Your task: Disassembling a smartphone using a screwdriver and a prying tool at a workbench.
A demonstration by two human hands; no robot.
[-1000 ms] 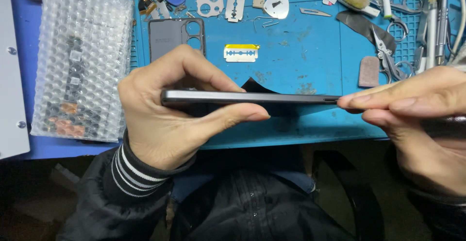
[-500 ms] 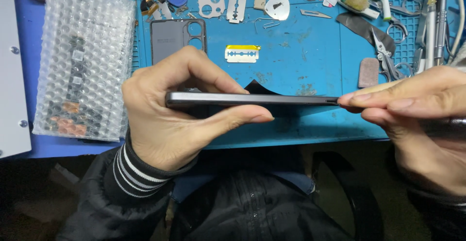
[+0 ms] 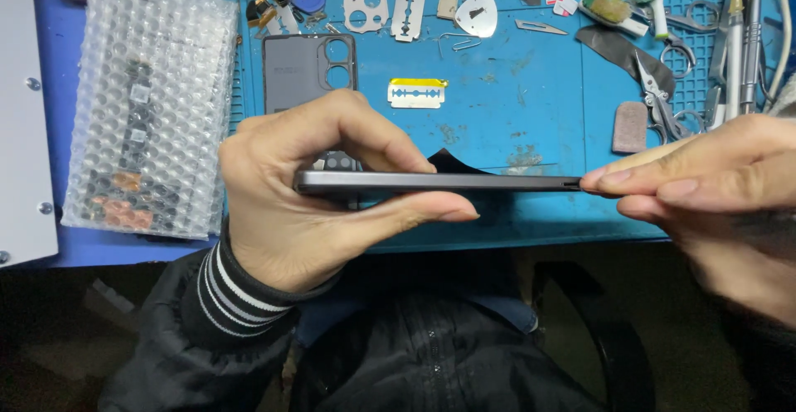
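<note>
Left hand (image 3: 307,205) clamps the slim dark grey phone (image 3: 439,182) edge-on, fingers over the top face, thumb pressed under it. Phone is level, in the air above the near edge of the blue silicone work surface (image 3: 531,97). Right hand (image 3: 721,196) fingers pressed together, pinching the phone's right end. On the surface behind: grey phone back cover (image 3: 298,72), flat razor blade (image 3: 417,94), bubble-wrap pouch with parts (image 3: 149,105) at left, scissors (image 3: 659,101) at right.

Bright, even light from above falls on the blue work mat (image 3: 514,113), with small glints on the metal tools. Focus is sharp throughout. Below the bench edge, the lap falls into deep shadow.
</note>
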